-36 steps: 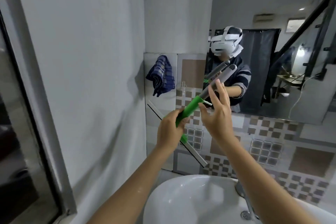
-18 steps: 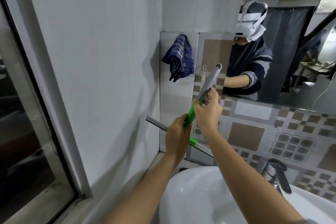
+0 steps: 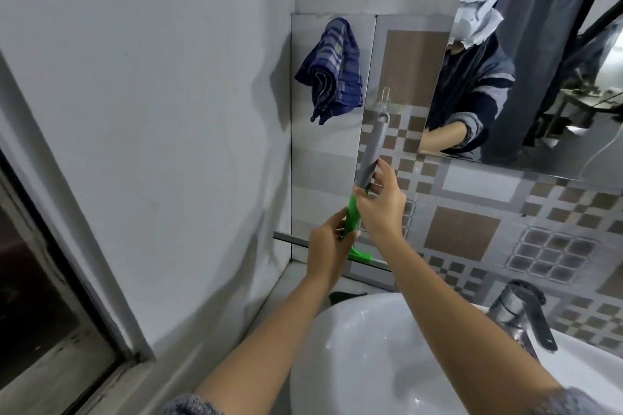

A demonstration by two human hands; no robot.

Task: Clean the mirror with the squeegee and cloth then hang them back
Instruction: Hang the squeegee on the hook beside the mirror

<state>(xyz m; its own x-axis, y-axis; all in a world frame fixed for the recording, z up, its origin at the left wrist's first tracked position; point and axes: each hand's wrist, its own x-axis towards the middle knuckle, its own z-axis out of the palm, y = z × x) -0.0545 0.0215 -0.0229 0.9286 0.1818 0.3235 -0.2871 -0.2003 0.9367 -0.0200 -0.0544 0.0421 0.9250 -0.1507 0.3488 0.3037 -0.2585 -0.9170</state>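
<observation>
I've got both hands on the squeegee, held upright against the tiled wall. My left hand grips the green neck and my right hand pinches the grey handle. Its top loop sits just under the clear hook. The blue cloth hangs to the left, and the sink is below.

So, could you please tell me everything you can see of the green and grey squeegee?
The green and grey plastic squeegee stands nearly upright before the tiled wall. Its grey handle ends in a hanging hole below a clear wall hook; the green neck joins a long thin crosswise blade. The left hand grips the neck, the right hand the handle.
</observation>
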